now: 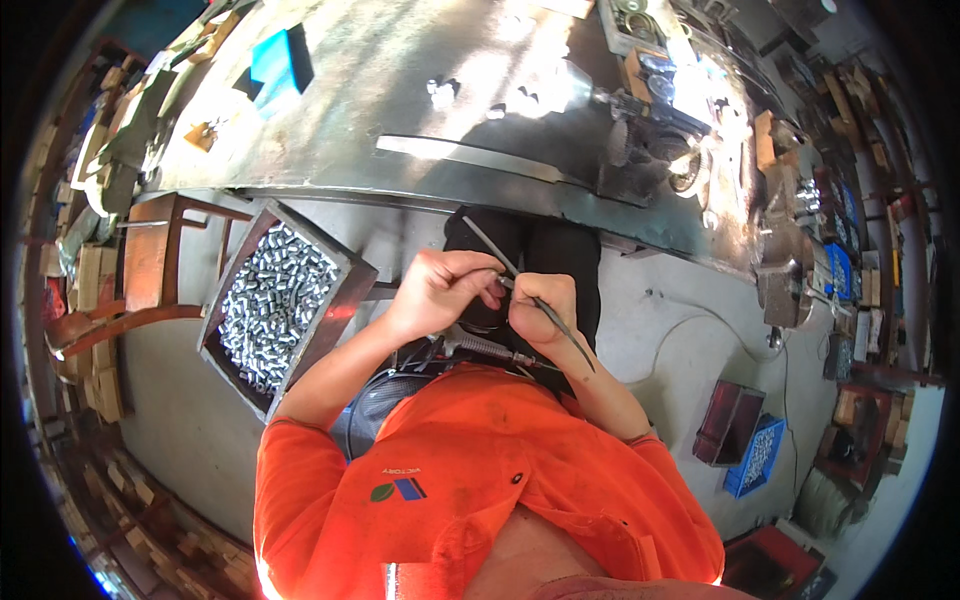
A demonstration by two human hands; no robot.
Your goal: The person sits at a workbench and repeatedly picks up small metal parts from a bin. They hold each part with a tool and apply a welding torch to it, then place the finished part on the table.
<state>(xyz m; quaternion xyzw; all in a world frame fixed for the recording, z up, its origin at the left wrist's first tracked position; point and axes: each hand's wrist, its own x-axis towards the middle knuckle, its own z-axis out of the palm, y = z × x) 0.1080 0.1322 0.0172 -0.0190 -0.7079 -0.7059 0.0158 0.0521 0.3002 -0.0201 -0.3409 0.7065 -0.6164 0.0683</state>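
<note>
Over my lap, my right hand (543, 306) is closed round a thin grey metal file (489, 242). Its straight end points up and left towards the bench, while the narrow dark end sticks out below my fist along the forearm. Just beside it, my left hand (440, 290) is closed in a pinch, fingertips against a small metal part (505, 282) that lies close to the file. Most of that part is hidden by my fingers. To my left stands a tilted metal crate (345, 305) filled with small shiny cylindrical metal parts (275, 305).
A metal workbench (330, 165) spans the front, with a long flat metal strip (465, 155), a blue box (275, 68) and a vise (650, 150). A wooden chair (150, 255) is at left. Right, a blue basket (757, 455) and dark red bin (728, 422) sit on the floor near a cable.
</note>
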